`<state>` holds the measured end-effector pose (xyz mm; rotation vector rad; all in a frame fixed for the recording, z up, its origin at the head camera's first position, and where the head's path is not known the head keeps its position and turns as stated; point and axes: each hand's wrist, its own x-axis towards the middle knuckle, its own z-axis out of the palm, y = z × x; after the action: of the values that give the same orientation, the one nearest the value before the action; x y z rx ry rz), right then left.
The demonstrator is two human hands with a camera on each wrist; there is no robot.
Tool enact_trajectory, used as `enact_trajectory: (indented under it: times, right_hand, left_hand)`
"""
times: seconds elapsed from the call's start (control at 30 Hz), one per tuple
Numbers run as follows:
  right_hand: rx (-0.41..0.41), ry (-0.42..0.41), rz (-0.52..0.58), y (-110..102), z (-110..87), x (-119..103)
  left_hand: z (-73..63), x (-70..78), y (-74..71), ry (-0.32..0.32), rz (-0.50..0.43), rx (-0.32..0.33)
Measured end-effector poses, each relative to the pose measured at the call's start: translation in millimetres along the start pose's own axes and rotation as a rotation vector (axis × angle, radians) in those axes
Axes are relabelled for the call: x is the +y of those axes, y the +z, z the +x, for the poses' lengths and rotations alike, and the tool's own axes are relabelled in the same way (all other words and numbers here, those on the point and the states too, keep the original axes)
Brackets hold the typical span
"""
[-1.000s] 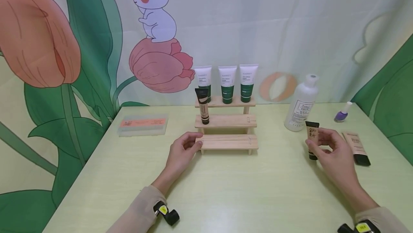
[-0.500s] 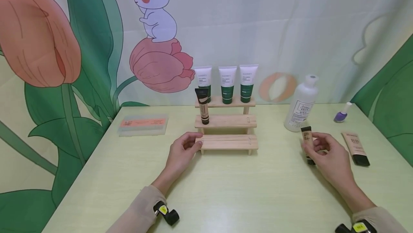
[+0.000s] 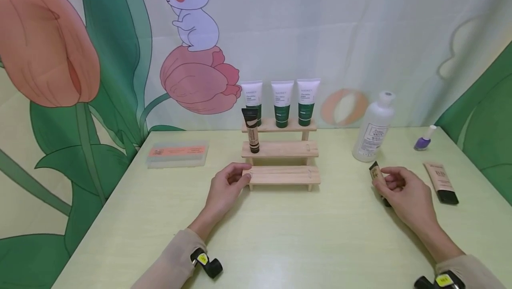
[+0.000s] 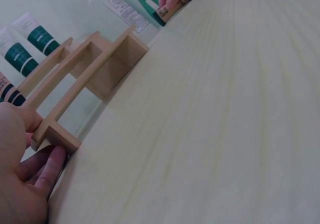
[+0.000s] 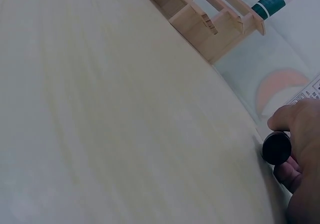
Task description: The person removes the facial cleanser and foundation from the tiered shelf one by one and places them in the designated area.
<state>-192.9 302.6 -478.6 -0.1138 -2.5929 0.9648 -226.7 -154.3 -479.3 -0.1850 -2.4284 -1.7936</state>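
My left hand (image 3: 226, 186) grips the left end of the lowest step of a three-tier wooden display rack (image 3: 282, 175). In the left wrist view its fingers curl round the end of that step. To the right, my right hand (image 3: 410, 195) pinches a small beige cosmetic tube (image 3: 376, 173) between thumb and fingers. The tube leans with its dark crimped end up and to the left; its black cap (image 5: 276, 148) faces the right wrist camera, low over the table. A similar beige-and-black tube (image 3: 253, 133) stands at the left of the middle step.
White-and-green tubes (image 3: 282, 104) stand on the top step. Behind my right hand is a white bottle (image 3: 373, 131). A purple nail polish bottle (image 3: 425, 139) and a BB cream tube (image 3: 442, 183) are farther right. A flat clear case (image 3: 177, 154) lies at left.
My right hand has shifted a little left and lower with the tube, which has tipped from nearly upright to leaning left. My left hand keeps its place on the rack.
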Motion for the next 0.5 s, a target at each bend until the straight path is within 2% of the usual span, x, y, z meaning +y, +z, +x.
enact_trajectory:
  times: [0.23,0.37,0.5]
  right_hand:
    - [-0.011,0.003,0.011,-1,0.1,-2]
    - [0.023,-0.012,0.017,-5,0.9,0]
    - [0.066,0.006,0.018,-11,1.1,-1]
  left_hand:
    - [-0.9,1.5,-1.3,-0.004,-0.001,-0.005]
    - [-1.0,2.0,-1.1,-0.006,0.004,-0.002]
    - [-0.8,2.9,-0.6,-0.007,0.009,0.0]
